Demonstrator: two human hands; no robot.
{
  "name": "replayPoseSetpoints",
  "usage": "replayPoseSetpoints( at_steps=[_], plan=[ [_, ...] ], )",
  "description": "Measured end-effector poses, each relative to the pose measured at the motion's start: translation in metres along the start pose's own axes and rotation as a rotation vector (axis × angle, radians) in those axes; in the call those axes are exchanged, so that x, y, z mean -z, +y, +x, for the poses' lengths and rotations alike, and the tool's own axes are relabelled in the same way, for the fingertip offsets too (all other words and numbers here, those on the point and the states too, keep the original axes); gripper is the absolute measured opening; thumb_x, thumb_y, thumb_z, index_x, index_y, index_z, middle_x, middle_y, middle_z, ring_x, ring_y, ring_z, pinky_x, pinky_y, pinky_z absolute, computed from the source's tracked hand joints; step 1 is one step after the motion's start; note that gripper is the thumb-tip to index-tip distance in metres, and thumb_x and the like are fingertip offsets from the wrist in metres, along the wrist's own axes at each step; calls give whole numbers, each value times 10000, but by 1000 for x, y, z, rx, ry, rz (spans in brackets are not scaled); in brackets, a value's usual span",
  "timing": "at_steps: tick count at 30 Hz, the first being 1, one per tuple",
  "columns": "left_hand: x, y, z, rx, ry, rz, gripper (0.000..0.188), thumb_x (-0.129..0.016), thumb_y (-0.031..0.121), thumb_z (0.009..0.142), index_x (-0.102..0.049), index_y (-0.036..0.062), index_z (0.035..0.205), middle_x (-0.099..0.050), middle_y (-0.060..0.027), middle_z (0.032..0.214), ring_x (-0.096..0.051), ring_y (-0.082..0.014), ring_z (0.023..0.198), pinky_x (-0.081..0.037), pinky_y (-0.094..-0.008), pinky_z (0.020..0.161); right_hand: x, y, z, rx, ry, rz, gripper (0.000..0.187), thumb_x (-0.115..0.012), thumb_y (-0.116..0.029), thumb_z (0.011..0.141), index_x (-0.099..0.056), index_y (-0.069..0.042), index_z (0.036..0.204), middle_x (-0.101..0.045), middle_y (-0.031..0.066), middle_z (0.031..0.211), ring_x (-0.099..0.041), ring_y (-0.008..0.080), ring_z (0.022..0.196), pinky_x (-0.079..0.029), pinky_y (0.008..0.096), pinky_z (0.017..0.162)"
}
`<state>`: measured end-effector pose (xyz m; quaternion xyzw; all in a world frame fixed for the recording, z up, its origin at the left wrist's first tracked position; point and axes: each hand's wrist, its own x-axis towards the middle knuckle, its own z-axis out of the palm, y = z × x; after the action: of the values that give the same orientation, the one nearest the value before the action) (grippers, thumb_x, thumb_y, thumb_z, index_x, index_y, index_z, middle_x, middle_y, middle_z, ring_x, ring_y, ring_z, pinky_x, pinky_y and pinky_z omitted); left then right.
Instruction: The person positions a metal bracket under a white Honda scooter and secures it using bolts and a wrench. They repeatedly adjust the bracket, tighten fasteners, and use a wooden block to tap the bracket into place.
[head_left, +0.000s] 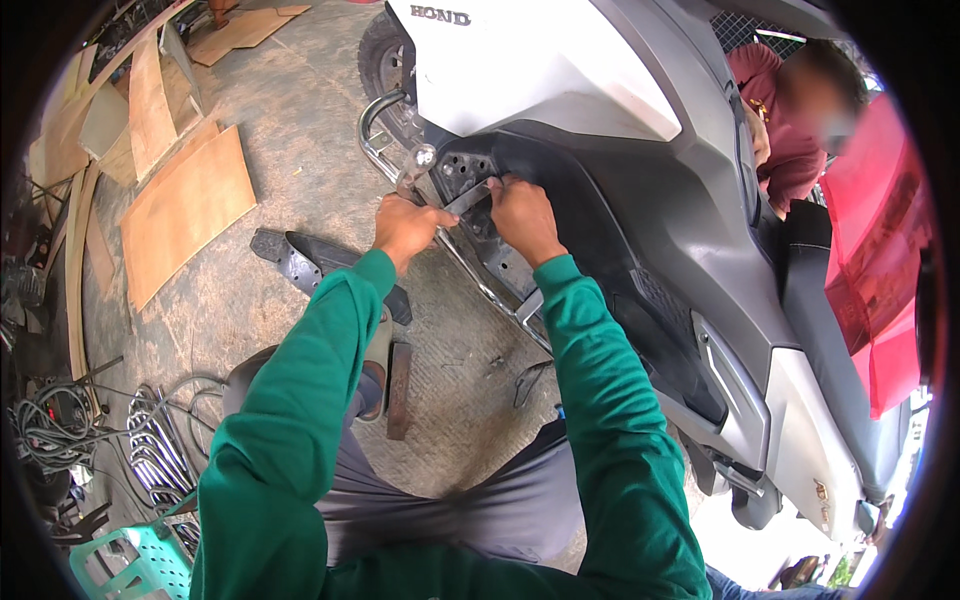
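My left hand [402, 228] is closed around a worn metal tool with a rounded, shiny head [424, 156], hammer-like in shape; its handle is hidden in the fist. The thumb reaches the near end of a flat metal strip [468, 197]. At the strip's other end, my right hand [524, 213] pinches it with bent fingers. Both hands are over the side of a white and grey scooter [560, 70], above a perforated metal plate [465, 170] on its footboard. A bent chrome tube [480, 280] runs along the footboard's outer edge, just below the hands.
Dark footboard panels [318, 255] and a rusty metal bar [399, 390] lie on the concrete floor. Plywood pieces [190, 220] lie at left, with cables and bent metal tubes [160, 450] nearer me. Across the scooter, a person in a maroon shirt [755, 80] is beside red sheeting [880, 250].
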<state>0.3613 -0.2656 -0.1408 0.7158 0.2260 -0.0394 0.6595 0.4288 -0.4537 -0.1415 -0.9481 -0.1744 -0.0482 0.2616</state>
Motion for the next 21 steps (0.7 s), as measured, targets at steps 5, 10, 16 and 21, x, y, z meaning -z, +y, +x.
replayPoseSetpoints(
  at_steps=[5, 10, 16, 21],
  plan=[
    [0, -4, 1, -13, -3, -47, 312, -899, 84, 779, -771, -109, 987, -780, -183, 1023, -762, -275, 936, -669, -428, 723, 5, 3, -9, 213, 54, -42, 326, -680, -244, 1035, -618, 54, 1152, -731, 332, 1045, -693, 557, 961, -557, 614, 822],
    [2, -13, 13, -61, -38, -38, 359, -926, 114, 751, -770, -129, 965, -763, -214, 961, -756, -284, 834, -651, -409, 650, 72, 18, -58, 53, -28, -123, 443, -744, -356, 1008, -627, 45, 1155, -726, 334, 943, -700, 539, 936, -560, 594, 816],
    [6, -9, 13, 4, -50, 17, 292, -886, 119, 813, -786, -88, 992, -784, -177, 1011, -759, -272, 927, -658, -427, 791, 132, 81, -199, -214, 51, -164, 344, -746, -323, 1001, -730, 16, 1053, -742, 299, 908, -731, 498, 889, -578, 554, 775],
    [3, -4, 6, -23, -86, -6, 307, -872, 111, 836, -774, -75, 1059, -790, -164, 1043, -766, -271, 965, -662, -429, 823, 83, 138, -221, -377, -41, -365, 426, -681, -408, 1026, -687, 18, 1031, -745, 303, 879, -731, 525, 869, -595, 590, 774]
  ],
)
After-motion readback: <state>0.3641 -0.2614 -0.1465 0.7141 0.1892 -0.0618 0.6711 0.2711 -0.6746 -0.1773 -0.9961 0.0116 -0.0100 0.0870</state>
